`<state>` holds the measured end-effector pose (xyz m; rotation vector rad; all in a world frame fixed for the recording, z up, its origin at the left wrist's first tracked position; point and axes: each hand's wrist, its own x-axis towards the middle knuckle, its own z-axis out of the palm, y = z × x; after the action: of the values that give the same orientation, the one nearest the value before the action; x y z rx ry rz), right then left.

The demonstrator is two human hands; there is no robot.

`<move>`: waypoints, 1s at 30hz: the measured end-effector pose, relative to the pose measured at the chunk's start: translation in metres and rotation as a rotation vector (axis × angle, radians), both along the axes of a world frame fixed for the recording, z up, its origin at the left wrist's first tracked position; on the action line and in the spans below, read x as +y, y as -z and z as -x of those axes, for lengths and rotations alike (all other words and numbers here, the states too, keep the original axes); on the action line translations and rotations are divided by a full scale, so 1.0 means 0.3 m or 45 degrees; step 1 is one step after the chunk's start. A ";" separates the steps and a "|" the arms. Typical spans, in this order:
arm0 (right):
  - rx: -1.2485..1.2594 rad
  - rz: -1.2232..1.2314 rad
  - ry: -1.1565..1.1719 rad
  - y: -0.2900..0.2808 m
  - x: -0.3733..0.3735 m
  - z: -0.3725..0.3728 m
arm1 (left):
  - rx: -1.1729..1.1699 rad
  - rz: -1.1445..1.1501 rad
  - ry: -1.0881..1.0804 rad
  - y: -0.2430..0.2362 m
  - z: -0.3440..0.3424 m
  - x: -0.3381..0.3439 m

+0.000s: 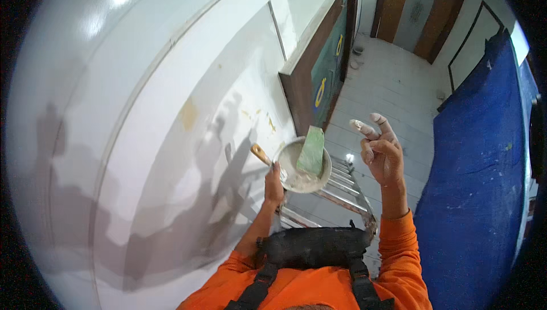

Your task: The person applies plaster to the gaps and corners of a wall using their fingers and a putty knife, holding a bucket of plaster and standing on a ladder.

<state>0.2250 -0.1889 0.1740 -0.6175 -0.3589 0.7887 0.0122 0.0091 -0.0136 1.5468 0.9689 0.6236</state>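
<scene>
Largest item, a white wall at left: glossy at upper left, crossed by shadows, marked with yellowish patches. Next, a pale, plank-patterned floor, running back to brown and grey panels. At right, a blue tarpaulin, hanging in folds. Further ahead, a brown-framed glazed door with yellow ring-shaped marks. Below, a metal ladder. Nearest, a black chest harness over orange clothing.

Round, pale bowl: ahead of the harness, over the ladder, near the wall. Judged stiff and moderately light, slippery where smeared with whitish paste. Best held level by the rim. Cannot tell the material.

Left hand: gripping the bowl's left side, fingers partly hidden. Right hand: raised, well apart from the bowl, nothing held, two fingers extended, others curled, paste on a fingertip.

Flat green slab: resting in the bowl, far end projecting past the rim. Judged light, thin, slightly flexible; best taken by the projecting end.

Wooden handle: just beside the left hand, pointing wallward. Judged firm, easily gripped. Cannot make out any blade.
</scene>
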 end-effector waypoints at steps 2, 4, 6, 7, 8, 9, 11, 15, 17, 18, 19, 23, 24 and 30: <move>-0.025 -0.026 0.010 0.015 0.028 -0.044 | -0.029 0.152 0.002 0.068 0.013 0.036; -0.003 0.048 0.047 0.056 0.029 -0.068 | -0.111 0.323 -0.062 0.084 0.017 0.024; -0.002 0.088 0.077 0.100 0.019 -0.088 | -0.116 0.219 -0.139 0.124 0.044 0.008; 0.036 0.140 0.104 0.114 0.013 -0.094 | -0.058 0.000 -0.142 0.222 0.103 0.003; 0.078 0.187 0.124 0.140 0.005 -0.104 | -0.042 -0.035 -0.173 0.236 0.116 0.017; 0.126 0.255 0.164 0.181 -0.013 -0.122 | -0.023 -0.053 -0.183 0.192 0.073 0.014; 0.174 0.334 0.190 0.263 -0.061 -0.169 | -0.061 0.280 -0.289 0.068 0.030 -0.034; 0.320 0.449 0.210 0.390 -0.114 -0.222 | -0.149 0.315 -0.369 0.248 0.226 0.022; 0.360 0.501 0.318 0.484 -0.164 -0.253 | -0.081 0.514 -0.452 0.055 0.029 -0.034; 0.385 0.481 0.369 0.528 -0.177 -0.251 | -0.139 0.729 -0.505 -0.035 -0.049 -0.064; 0.410 0.498 0.358 0.555 -0.180 -0.258 | -0.022 0.702 -0.575 -0.013 -0.007 -0.045; 0.534 0.479 0.419 0.704 -0.199 -0.258 | 0.116 0.650 -0.654 0.043 0.035 -0.033; 0.579 0.437 0.420 0.732 -0.190 -0.255 | -0.031 0.693 -0.626 0.123 0.163 -0.038; 0.526 0.606 0.393 0.696 -0.122 -0.321 | -0.101 0.790 -0.647 0.214 0.237 -0.008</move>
<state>0.3214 -0.2255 -0.0349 -0.9058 0.3090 0.6831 -0.0589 0.0068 -0.0779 0.7245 1.3519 0.6440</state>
